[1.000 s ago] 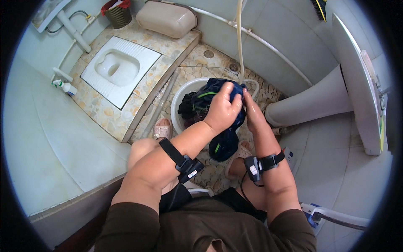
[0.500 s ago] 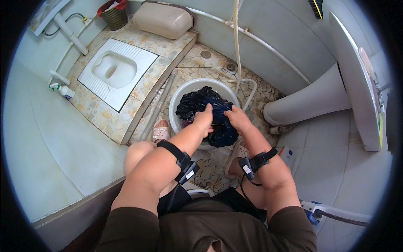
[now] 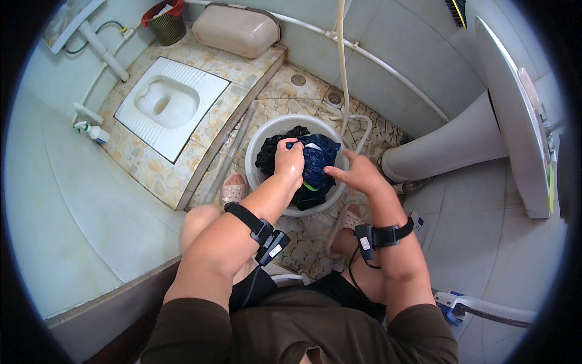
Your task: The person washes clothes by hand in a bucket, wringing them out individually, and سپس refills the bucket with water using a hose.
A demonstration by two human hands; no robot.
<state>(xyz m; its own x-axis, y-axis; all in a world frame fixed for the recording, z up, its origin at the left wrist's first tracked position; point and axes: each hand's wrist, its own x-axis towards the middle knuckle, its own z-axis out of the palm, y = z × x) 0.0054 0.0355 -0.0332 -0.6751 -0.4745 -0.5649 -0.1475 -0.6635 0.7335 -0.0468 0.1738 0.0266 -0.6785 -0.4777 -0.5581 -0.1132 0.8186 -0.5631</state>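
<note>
A white round basin [image 3: 279,125] on the floor between my feet holds wet, dark clothes. My left hand [image 3: 289,162] is closed on a dark blue garment [image 3: 318,162], its fingers curled over the cloth at the left. A bright green strip and a small white patch show on this garment. My right hand [image 3: 359,175] is at the basin's right rim, thumb and fingers apart; the thumb tip is by the blue cloth, and whether it touches cannot be made out. Black clothes [image 3: 265,156] lie beneath and to the left.
A pale hose [image 3: 344,73] hangs down behind the basin. Left stands a raised tiled step with a squat toilet [image 3: 173,100]; a grey pipe [image 3: 230,151] runs along its foot. A pedestal sink [image 3: 445,145] is at the right. My sandalled feet flank the basin.
My right hand has let go of the dark blue garment and opened, moving slightly right. My left hand has turned over the cloth, and the green strip and white patch now show.
</note>
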